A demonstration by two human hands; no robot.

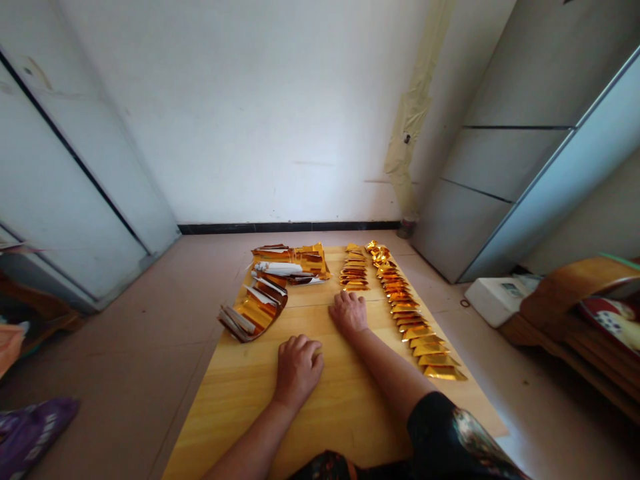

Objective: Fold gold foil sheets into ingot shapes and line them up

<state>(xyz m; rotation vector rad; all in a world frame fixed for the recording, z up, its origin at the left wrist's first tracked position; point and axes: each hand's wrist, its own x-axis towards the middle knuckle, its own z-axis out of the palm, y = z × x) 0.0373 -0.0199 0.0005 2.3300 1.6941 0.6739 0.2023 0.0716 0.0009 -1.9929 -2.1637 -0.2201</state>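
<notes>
My left hand [299, 370] rests on the bare wooden tabletop with its fingers curled in and its thumb at the right side; nothing shows in it. My right hand [349, 313] lies farther forward, palm down, fingers slightly apart, at the near end of a short row of folded gold foil pieces [354, 267]. Its fingertips are partly hidden. A longer row of gold foil pieces [410, 320] runs along the table's right side. At the far left lie a curved stack of gold foil sheets [257, 310] and a second foil stack [305, 263] with a white roll on it.
The wooden table [235, 400] stands on a pinkish tiled floor, before a white wall [260, 133]. A grey cabinet [480, 173], a white box [495, 300] and wooden furniture [575, 327] are on the right. A purple bag [35, 433] lies on the floor at left.
</notes>
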